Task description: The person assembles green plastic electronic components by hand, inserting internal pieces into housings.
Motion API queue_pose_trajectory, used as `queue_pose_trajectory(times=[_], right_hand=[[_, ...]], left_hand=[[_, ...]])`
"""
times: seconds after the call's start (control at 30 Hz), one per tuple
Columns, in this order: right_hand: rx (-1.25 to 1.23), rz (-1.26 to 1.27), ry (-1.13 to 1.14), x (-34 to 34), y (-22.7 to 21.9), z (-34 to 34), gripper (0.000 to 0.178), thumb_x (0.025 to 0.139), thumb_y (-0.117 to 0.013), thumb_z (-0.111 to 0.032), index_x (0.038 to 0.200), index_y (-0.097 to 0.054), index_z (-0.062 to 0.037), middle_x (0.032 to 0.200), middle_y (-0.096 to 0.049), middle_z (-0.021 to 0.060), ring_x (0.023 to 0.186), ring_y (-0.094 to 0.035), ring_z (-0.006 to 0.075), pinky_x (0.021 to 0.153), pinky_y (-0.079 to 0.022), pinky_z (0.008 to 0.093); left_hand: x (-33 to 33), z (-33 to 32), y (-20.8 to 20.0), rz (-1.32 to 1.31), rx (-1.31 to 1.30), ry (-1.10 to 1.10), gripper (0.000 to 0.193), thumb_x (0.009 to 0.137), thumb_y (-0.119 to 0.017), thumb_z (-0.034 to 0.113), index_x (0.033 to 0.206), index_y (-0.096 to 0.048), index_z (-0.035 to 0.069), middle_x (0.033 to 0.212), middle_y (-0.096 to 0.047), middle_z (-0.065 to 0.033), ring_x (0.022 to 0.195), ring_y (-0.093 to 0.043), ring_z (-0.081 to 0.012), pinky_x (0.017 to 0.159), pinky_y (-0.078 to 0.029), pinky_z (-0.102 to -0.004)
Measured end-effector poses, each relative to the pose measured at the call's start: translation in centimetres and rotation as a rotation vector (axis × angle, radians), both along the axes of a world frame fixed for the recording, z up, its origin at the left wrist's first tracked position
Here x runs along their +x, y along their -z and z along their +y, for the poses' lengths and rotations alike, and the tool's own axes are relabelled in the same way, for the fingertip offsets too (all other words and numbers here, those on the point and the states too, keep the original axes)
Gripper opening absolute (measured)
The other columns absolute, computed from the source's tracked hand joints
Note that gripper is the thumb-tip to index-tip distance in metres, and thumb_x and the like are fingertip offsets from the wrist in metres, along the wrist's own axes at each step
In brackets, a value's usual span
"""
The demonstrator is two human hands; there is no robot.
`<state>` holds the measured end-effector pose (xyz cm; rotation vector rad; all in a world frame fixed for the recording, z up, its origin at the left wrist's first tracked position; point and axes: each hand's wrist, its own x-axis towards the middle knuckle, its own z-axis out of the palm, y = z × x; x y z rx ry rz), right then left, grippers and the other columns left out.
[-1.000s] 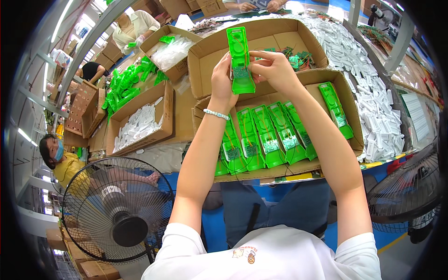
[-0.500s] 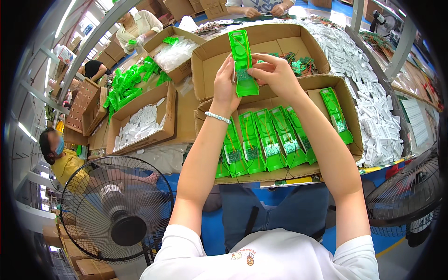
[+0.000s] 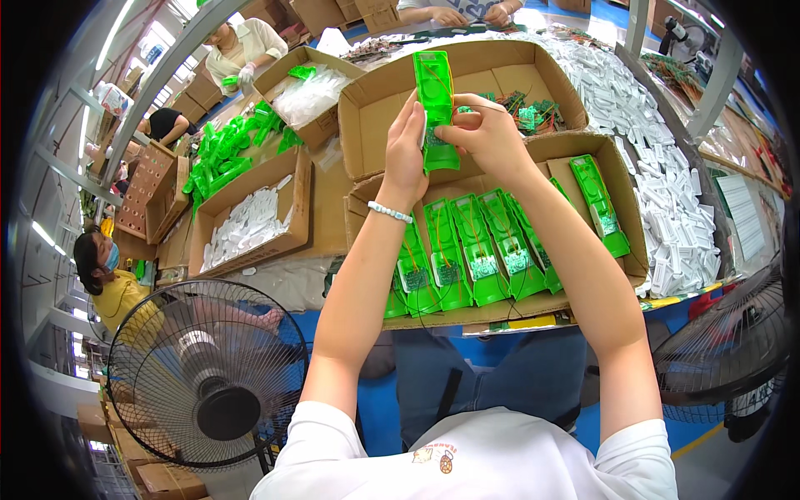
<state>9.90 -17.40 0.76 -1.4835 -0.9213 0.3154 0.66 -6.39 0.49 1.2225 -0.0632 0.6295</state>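
Observation:
My left hand (image 3: pixel 405 154) is closed around the left side of a long green plastic housing (image 3: pixel 432 75), held upright above the cartons. An orange wire runs along the housing's right edge. My right hand (image 3: pixel 492 137) has its thumb on the small green circuit board (image 3: pixel 434 137) in the lower part, its other fingers curled beside the housing; the fingers partly cover the board. Below my forearms, a cardboard tray (image 3: pixel 621 258) holds a row of similar green housings (image 3: pixel 483 250) with boards and wires. One more housing (image 3: pixel 598 204) leans at its right end.
Behind the tray, another carton (image 3: pixel 375 108) contains wired circuit boards (image 3: pixel 537 115). White plastic parts (image 3: pixel 658 167) are heaped on the right, more in a box (image 3: pixel 254 225) at left. Green shells (image 3: pixel 229 158) lie farther left. Fans (image 3: pixel 208 375) flank me; co-workers sit across and left.
The orange wire now shows along the housing's right edge. My right thumb has shifted slightly left and down over the board, and the housing has turned a little.

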Motion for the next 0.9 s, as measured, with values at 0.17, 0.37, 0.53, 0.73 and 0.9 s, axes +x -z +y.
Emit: queue_pose_trajectory(times=[0.17,0.37,0.53,0.73,0.9], right_hand=[[0.03,-0.013,0.021,-0.1,0.1,0.0,0.049,0.075,-0.075,-0.018,0.119,-0.062,-0.0004,0.091,-0.073,0.0157,0.077,-0.07,0.0163,0.071,-0.054,0.0288],[-0.028,-0.046,0.041,0.3,0.0,0.2,0.05,0.075,-0.075,-0.019,0.119,-0.062,-0.0003,0.092,-0.073,0.0173,0.078,-0.071,0.018,0.073,-0.054,0.0296],[0.078,0.006,0.01,0.2,0.6,0.7,0.051,0.075,-0.074,-0.022,0.119,-0.062,-0.001,0.092,-0.072,0.0171,0.08,-0.071,0.0224,0.073,-0.054,0.0338],[0.036,-0.196,0.176,-0.9,-0.8,0.2,0.039,0.078,-0.077,-0.028,0.099,-0.066,0.0024,0.081,-0.069,0.0118,0.072,-0.064,0.0169,0.069,-0.052,0.0317],[0.158,-0.181,0.072,-1.0,0.0,0.6,0.026,0.082,-0.075,-0.015,0.099,-0.067,0.0025,0.081,-0.069,0.0079,0.069,-0.059,0.0106,0.066,-0.051,0.0268]], left_hand=[[0.3,-0.1,0.2,0.004,0.042,-0.046,0.041,0.106,-0.035,0.022,0.142,-0.041,0.003,0.114,-0.062,-0.0121,0.094,-0.064,-0.0198,0.077,-0.055,-0.0338],[0.5,-0.3,-0.1,0.041,0.088,-0.086,0.04,0.105,-0.035,0.023,0.141,-0.042,0.006,0.105,-0.063,-0.0109,0.08,-0.065,-0.0175,0.065,-0.058,-0.0333],[0.2,0.0,-0.2,0.01,-0.016,-0.034,0.043,0.105,-0.037,0.023,0.143,-0.038,0.004,0.122,-0.059,-0.0104,0.109,-0.059,-0.0211,0.092,-0.051,-0.0342],[0.4,0.6,0.2,-0.106,-0.101,-0.121,0.045,0.104,-0.04,0.023,0.146,-0.032,0.009,0.112,-0.06,-0.0111,0.091,-0.063,-0.0181,0.079,-0.056,-0.0355],[0.3,0.3,0.2,-0.065,0.004,-0.146,0.05,0.103,-0.048,0.021,0.148,-0.03,0.01,0.12,-0.058,-0.0093,0.104,-0.058,-0.0175,0.091,-0.049,-0.0338]])
